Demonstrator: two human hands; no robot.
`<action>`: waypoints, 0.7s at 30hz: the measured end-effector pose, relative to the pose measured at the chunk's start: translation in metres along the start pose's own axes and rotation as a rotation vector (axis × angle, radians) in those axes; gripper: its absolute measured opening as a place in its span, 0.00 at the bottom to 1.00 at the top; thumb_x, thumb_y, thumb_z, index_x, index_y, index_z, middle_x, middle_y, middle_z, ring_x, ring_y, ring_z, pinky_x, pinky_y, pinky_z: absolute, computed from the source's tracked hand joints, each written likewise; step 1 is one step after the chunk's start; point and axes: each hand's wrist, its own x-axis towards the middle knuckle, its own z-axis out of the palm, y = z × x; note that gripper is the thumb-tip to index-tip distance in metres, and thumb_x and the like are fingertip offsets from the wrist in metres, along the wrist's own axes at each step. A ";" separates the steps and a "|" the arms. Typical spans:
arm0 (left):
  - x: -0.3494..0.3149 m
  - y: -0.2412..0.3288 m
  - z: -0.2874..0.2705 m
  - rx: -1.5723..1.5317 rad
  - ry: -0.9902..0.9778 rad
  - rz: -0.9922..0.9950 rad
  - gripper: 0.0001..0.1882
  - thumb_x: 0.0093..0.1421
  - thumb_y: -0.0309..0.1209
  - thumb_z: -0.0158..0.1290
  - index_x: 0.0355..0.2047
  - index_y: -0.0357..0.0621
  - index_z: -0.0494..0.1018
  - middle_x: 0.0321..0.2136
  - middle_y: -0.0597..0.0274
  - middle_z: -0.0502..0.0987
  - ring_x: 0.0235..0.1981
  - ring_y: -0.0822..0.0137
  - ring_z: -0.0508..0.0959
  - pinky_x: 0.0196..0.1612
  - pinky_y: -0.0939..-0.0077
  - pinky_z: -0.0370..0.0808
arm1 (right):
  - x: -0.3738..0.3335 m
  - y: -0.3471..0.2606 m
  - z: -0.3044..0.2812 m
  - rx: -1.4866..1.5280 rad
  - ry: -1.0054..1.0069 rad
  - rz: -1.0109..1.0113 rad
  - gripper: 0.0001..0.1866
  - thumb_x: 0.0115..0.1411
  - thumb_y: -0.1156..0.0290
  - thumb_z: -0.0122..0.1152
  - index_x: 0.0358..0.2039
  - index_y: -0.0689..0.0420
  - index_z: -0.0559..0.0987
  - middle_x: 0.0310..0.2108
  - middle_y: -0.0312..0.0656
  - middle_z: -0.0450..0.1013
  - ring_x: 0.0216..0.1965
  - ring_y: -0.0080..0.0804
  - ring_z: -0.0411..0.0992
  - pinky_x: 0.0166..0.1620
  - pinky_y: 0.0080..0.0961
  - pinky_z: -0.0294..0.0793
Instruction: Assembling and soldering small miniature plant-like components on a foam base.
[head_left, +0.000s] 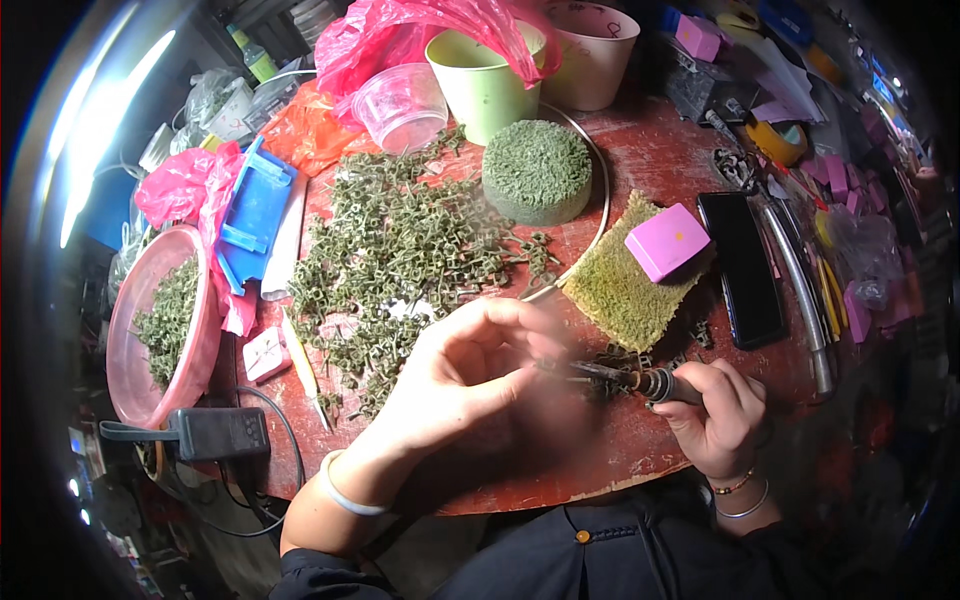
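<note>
My left hand (465, 360) is raised over the front of the table, thumb and fingertips pinched together. Motion blurs the fingertips, and whatever small piece they pinch cannot be made out. From the right, my right hand (722, 410) grips a soldering-iron-like tool (655, 384) by its dark handle. Its slim metal shaft points left, to the fingertips of the left hand. A wide heap of small green moulded pieces (400, 235) spreads beyond my left hand. A few more green pieces (605, 385) lie below the tool's shaft.
Behind stand a round green foam block (537, 172), a green bucket (475, 95) and a clear tub (402, 110). A pink block (668, 242) rests on a yellow-green pad (640, 290), beside a black phone (742, 270). A pink basin (205, 340) and grey power bank (222, 434) sit left.
</note>
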 end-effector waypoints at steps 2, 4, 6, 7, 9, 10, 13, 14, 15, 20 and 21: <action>0.000 0.001 0.000 -0.004 -0.005 -0.014 0.19 0.57 0.12 0.57 0.49 0.37 0.71 0.43 0.60 0.74 0.46 0.69 0.76 0.47 0.75 0.76 | -0.001 0.001 0.001 -0.003 -0.002 -0.001 0.20 0.57 0.55 0.70 0.35 0.59 0.77 0.21 0.36 0.71 0.19 0.34 0.72 0.21 0.29 0.70; 0.000 0.001 0.000 -0.007 -0.009 -0.029 0.19 0.57 0.12 0.56 0.49 0.37 0.71 0.43 0.59 0.74 0.46 0.69 0.76 0.47 0.75 0.76 | -0.001 0.001 0.001 -0.004 -0.004 -0.003 0.20 0.57 0.55 0.70 0.35 0.59 0.77 0.21 0.36 0.71 0.18 0.34 0.72 0.21 0.29 0.70; 0.000 0.001 0.000 0.010 -0.016 -0.019 0.20 0.58 0.12 0.56 0.50 0.37 0.71 0.43 0.59 0.74 0.46 0.69 0.77 0.48 0.74 0.75 | 0.000 0.000 0.001 0.002 -0.005 0.001 0.20 0.57 0.54 0.70 0.35 0.59 0.78 0.21 0.36 0.70 0.18 0.33 0.72 0.21 0.29 0.69; -0.001 0.001 0.000 0.010 -0.016 -0.020 0.20 0.58 0.12 0.56 0.50 0.37 0.71 0.43 0.59 0.74 0.46 0.69 0.77 0.48 0.74 0.75 | 0.000 0.000 0.001 0.002 -0.006 0.001 0.20 0.57 0.54 0.70 0.35 0.59 0.78 0.21 0.36 0.70 0.18 0.33 0.72 0.21 0.29 0.69; -0.001 0.002 0.000 0.015 -0.021 -0.033 0.19 0.58 0.13 0.57 0.50 0.37 0.71 0.44 0.59 0.74 0.46 0.69 0.77 0.48 0.74 0.75 | 0.000 0.000 0.001 -0.004 -0.023 0.005 0.19 0.57 0.54 0.70 0.34 0.59 0.78 0.20 0.36 0.70 0.18 0.33 0.72 0.21 0.28 0.69; -0.001 0.002 0.000 0.014 -0.021 -0.034 0.19 0.58 0.13 0.57 0.50 0.37 0.71 0.44 0.59 0.74 0.46 0.69 0.77 0.48 0.74 0.75 | 0.000 0.000 0.001 -0.004 -0.024 0.006 0.19 0.57 0.54 0.70 0.34 0.59 0.78 0.20 0.36 0.70 0.18 0.33 0.72 0.21 0.28 0.69; 0.000 0.002 0.000 0.012 -0.016 -0.036 0.19 0.58 0.13 0.57 0.50 0.37 0.71 0.44 0.59 0.74 0.46 0.70 0.77 0.49 0.74 0.75 | -0.001 0.000 0.002 -0.011 -0.031 0.014 0.19 0.56 0.54 0.70 0.34 0.58 0.79 0.20 0.35 0.69 0.18 0.32 0.72 0.21 0.28 0.69; -0.001 0.002 0.001 0.012 -0.017 -0.043 0.19 0.58 0.13 0.57 0.50 0.37 0.71 0.43 0.59 0.74 0.46 0.70 0.77 0.49 0.73 0.75 | 0.000 -0.001 0.002 -0.009 -0.033 0.018 0.19 0.56 0.54 0.70 0.34 0.58 0.79 0.20 0.35 0.69 0.18 0.32 0.71 0.21 0.28 0.69; -0.001 0.003 0.001 0.012 -0.017 -0.051 0.19 0.58 0.13 0.57 0.50 0.37 0.71 0.43 0.59 0.74 0.46 0.69 0.77 0.49 0.73 0.75 | 0.000 -0.001 0.001 -0.007 -0.035 0.023 0.19 0.56 0.54 0.71 0.34 0.58 0.79 0.20 0.35 0.69 0.18 0.32 0.71 0.21 0.28 0.69; -0.001 0.003 0.001 0.033 -0.013 -0.041 0.19 0.58 0.13 0.57 0.50 0.36 0.71 0.43 0.59 0.75 0.45 0.70 0.77 0.49 0.74 0.75 | -0.001 -0.001 0.002 -0.006 -0.039 0.031 0.19 0.56 0.54 0.71 0.34 0.58 0.79 0.20 0.35 0.69 0.18 0.32 0.71 0.21 0.28 0.69; -0.001 0.003 0.002 0.040 -0.009 -0.042 0.19 0.58 0.13 0.57 0.50 0.36 0.71 0.43 0.59 0.75 0.45 0.70 0.77 0.49 0.74 0.75 | -0.001 -0.001 0.002 -0.007 -0.043 0.032 0.19 0.56 0.54 0.71 0.34 0.58 0.79 0.20 0.35 0.68 0.18 0.32 0.71 0.21 0.28 0.69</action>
